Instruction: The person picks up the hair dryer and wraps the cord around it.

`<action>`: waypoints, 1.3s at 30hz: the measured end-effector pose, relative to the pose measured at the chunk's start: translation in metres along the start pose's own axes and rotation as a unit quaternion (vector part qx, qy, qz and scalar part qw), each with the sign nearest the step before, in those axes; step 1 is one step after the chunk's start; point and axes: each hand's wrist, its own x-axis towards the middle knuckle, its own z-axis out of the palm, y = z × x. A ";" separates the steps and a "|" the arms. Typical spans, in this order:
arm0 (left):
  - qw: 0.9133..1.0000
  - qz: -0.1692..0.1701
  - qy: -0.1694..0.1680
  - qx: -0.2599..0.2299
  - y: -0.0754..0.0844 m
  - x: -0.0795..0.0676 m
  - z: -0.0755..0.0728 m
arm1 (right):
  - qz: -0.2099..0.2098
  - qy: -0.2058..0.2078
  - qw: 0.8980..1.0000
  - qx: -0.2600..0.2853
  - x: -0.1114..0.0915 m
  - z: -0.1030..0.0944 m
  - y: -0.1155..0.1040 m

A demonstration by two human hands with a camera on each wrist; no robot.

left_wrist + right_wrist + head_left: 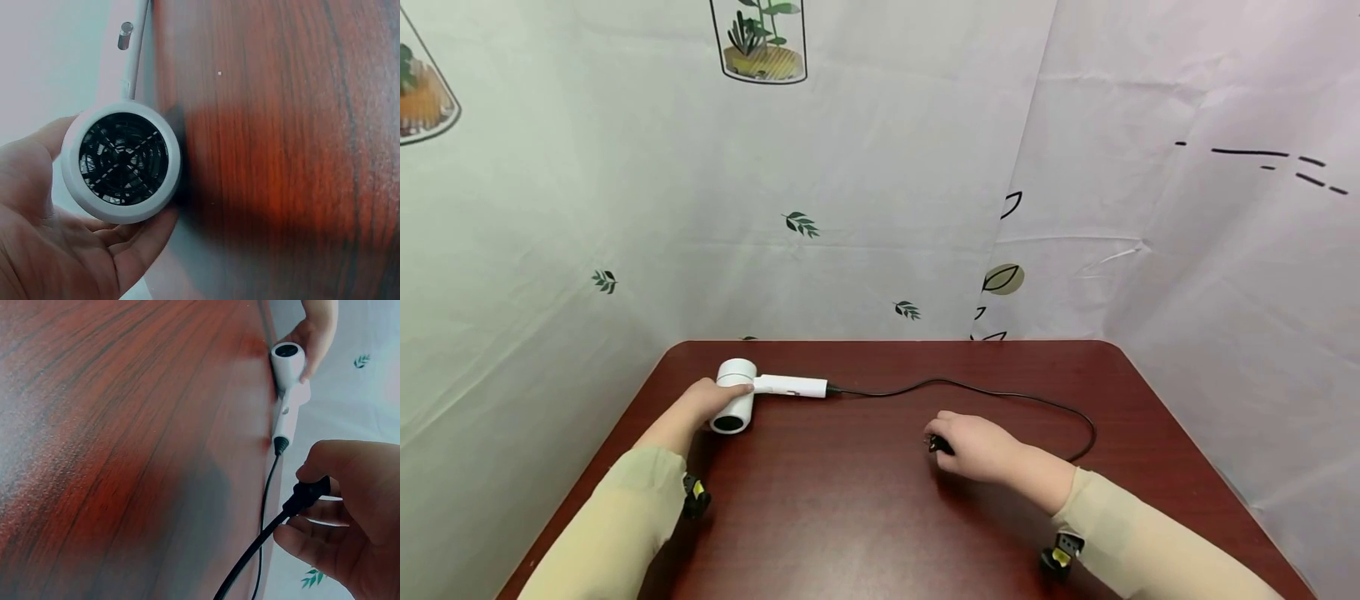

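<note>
Near the desk's point(850, 500) far left corner, left fingers point(152, 245) are gripping the dryer point(743, 408), best held steady while right fingers point(310, 547) are pinching the plug point(306, 492).

And the left hand point(703, 404) blots out part of the hair dryer point(765, 384) for the head camera, most of its own fingers out of sight! Over to the right hand point(976, 448), swallowing much of the plug point(942, 445), whose tip is too small to make out; the cord point(962, 382) vanishes behind that wrist! Both sleeves point(625, 492) and the table point(850, 483) are chopped by the bottom edge, printed jars point(766, 62) clipped too! Left wrist view: handle point(133, 62) sliced at the top! Right wrist view: plug end buried in fingers, cord cut off below
</note>
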 end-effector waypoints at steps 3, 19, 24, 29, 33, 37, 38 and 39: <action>1.000 -0.001 0.001 0.000 -0.002 0.001 0.001 | -0.001 0.004 1.000 0.001 0.001 -0.001 0.000; 0.993 0.022 0.008 -0.115 0.008 -0.012 0.010 | 0.000 0.034 0.998 0.049 0.012 -0.021 -0.009; 0.990 0.032 0.012 -0.138 0.017 -0.018 0.014 | 0.012 0.026 0.997 0.075 0.017 -0.029 -0.012; 0.988 0.032 0.005 -0.153 0.026 -0.025 0.021 | 0.021 0.016 0.994 0.104 0.019 -0.036 -0.015; 0.985 0.034 -0.004 -0.166 0.033 -0.030 0.029 | 0.016 0.018 0.993 0.115 0.021 -0.039 -0.016; 0.983 0.033 -0.012 -0.179 0.039 -0.035 0.039 | 0.009 0.023 0.992 0.125 0.022 -0.043 -0.018; 0.982 0.033 -0.014 -0.183 0.040 -0.036 0.041 | 0.009 0.024 0.991 0.130 0.022 -0.044 -0.019; 0.981 0.033 -0.016 -0.190 0.042 -0.038 0.044 | 0.010 0.025 0.990 0.136 0.022 -0.045 -0.020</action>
